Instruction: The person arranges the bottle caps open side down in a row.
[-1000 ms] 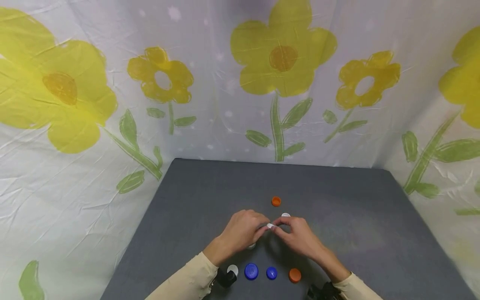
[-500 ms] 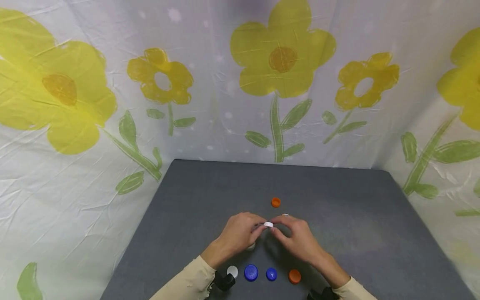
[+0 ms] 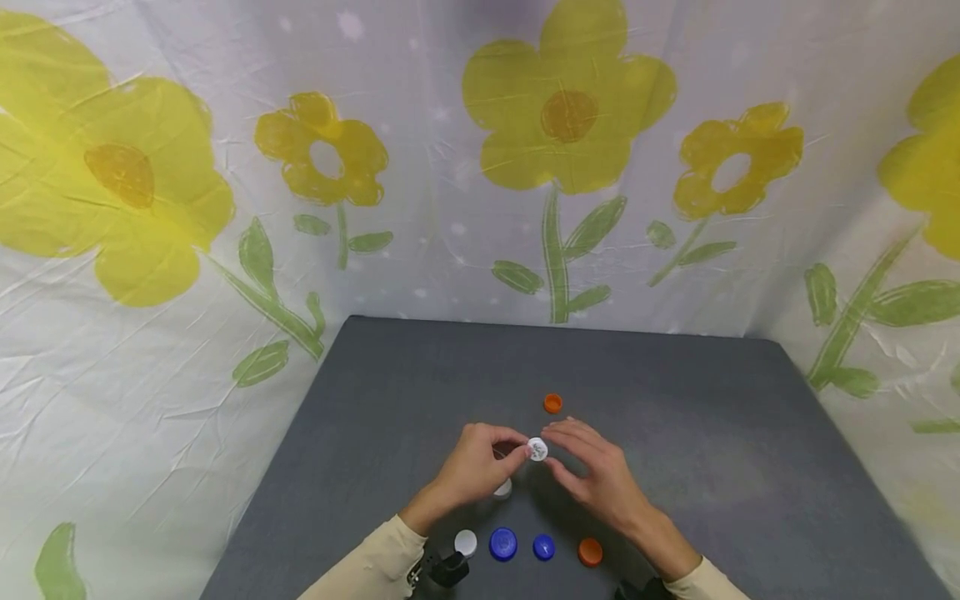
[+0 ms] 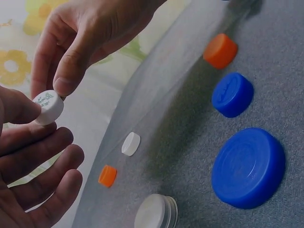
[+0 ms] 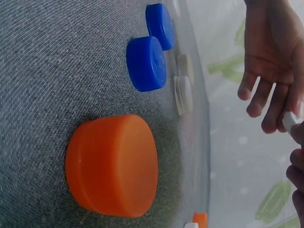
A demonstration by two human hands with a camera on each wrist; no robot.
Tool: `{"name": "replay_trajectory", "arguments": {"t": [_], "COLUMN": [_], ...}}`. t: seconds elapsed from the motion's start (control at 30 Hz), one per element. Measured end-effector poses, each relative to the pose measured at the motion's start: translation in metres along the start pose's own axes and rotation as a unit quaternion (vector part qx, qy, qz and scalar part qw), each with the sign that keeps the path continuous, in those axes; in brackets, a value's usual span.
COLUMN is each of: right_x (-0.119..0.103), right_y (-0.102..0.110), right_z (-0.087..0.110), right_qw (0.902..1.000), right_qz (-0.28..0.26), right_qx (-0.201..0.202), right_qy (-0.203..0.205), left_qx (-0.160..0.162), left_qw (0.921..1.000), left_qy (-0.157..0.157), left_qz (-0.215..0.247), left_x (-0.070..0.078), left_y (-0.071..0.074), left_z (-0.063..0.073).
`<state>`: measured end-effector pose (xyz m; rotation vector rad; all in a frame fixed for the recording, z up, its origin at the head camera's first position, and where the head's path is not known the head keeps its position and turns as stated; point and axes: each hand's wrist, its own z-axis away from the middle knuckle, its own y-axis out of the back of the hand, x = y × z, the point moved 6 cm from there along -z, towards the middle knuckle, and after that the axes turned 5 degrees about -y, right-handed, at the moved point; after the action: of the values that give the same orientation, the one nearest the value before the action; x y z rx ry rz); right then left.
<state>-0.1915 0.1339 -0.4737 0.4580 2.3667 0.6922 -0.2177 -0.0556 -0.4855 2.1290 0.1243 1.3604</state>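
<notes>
My left hand (image 3: 474, 468) pinches a small white bottle cap (image 3: 537, 450) between thumb and fingers, raised above the table. Printed marks show on the cap's face (image 4: 47, 103), which is turned toward the head camera. Close on the cap's other side is my right hand (image 3: 596, 471), its thumb and forefinger spread apart. In the left wrist view, the right thumb (image 4: 66, 84) lies right at the cap's edge. The remaining left fingers hang loosely below. Under the left hand, a pale, thicker cap (image 4: 152, 212) sits partly hidden in the head view.
A near row on the grey table (image 3: 675, 400) has a white cap (image 3: 465, 543), two blue caps (image 3: 503, 544) and an orange cap (image 3: 590, 552). Farther back lie another orange cap (image 3: 552, 403) and a small white cap (image 4: 131, 144). A flowered curtain hangs behind.
The white cap has turned from edge-on to face the head camera. My right fingers have spread and drawn slightly away from it, while the left keeps its pinch.
</notes>
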Motion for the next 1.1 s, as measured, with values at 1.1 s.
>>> {"name": "replay_trajectory", "arguments": {"t": [1.1], "right_x": [0.007], "right_y": [-0.003], "right_z": [0.01], "right_qw": [0.9972], "right_qz": [0.007], "right_qx": [-0.035], "right_qy": [-0.065], "left_qx": [-0.061], "left_qw": [0.995], "left_qy": [-0.053], "left_qz": [-0.057], "left_x": [0.008], "left_y": [-0.014], "left_z": [-0.004]}}
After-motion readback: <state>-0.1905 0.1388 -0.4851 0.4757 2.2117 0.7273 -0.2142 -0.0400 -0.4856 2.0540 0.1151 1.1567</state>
